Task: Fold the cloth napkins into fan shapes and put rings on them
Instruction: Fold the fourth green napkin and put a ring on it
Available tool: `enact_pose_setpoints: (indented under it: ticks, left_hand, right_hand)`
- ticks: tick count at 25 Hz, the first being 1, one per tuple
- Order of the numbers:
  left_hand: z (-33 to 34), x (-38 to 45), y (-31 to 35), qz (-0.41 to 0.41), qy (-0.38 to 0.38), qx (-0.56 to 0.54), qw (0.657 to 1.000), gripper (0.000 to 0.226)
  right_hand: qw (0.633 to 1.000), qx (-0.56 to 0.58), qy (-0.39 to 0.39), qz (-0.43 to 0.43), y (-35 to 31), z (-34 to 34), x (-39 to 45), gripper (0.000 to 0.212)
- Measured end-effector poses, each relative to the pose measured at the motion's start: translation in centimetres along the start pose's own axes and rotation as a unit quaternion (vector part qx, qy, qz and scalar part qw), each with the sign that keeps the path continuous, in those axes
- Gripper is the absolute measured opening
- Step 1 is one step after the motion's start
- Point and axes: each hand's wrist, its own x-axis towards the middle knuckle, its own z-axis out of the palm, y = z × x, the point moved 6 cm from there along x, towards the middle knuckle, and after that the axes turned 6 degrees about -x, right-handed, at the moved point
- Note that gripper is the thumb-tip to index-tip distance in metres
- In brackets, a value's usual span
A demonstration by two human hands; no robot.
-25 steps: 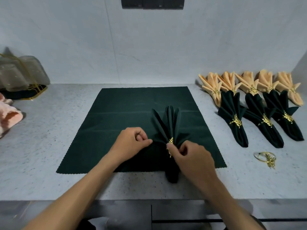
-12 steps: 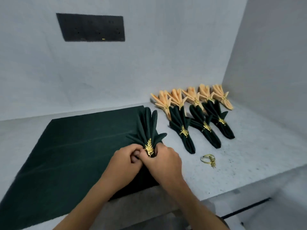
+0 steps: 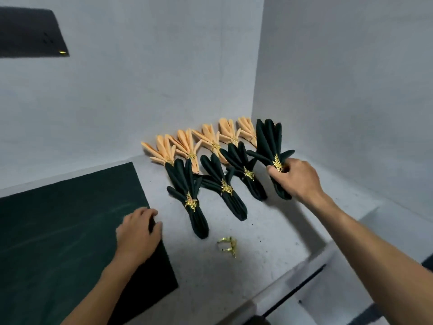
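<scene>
My right hand (image 3: 296,178) grips a dark green fan-folded napkin (image 3: 269,141) by its waist, where a gold leaf ring (image 3: 278,163) sits, at the right end of a row of three ringed green fans (image 3: 220,184). Behind them lie several peach fan napkins (image 3: 187,146), each ringed. My left hand (image 3: 138,233) rests with curled fingers on the right edge of a flat dark green cloth (image 3: 65,226). One loose gold ring (image 3: 228,246) lies on the counter in front of the fans.
The grey speckled counter (image 3: 264,228) ends in a corner of two white walls just behind and right of the napkins. Its front edge runs diagonally at the lower right. A black wall panel (image 3: 30,34) is at the upper left.
My right hand has carried the ringed green fan from over the flat cloth to the right end of the green row. My left hand let go and dropped onto the cloth's edge. The view swung right.
</scene>
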Motion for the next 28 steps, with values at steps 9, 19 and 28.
enact_pose_setpoints:
  ticks: [9, 19, 28]
  left_hand:
    - [2.4, -0.3, 0.0, -0.002, 0.074, 0.036, 0.997, 0.035]
    - [2.6, -0.3, 0.0, 0.018, 0.086, 0.047, 0.995, 0.029]
    - [1.7, 0.2, 0.7, 0.037, 0.090, -0.018, 0.995, 0.018]
  right_hand:
    - [0.975, -0.147, -0.161, -0.041, 7.6, 8.4, 9.9, 0.035]
    - [0.976, -0.131, -0.165, -0.053, 6.2, 11.5, 11.4, 0.043]
    - [0.983, -0.179, -0.031, -0.012, 4.4, 6.8, 5.1, 0.060]
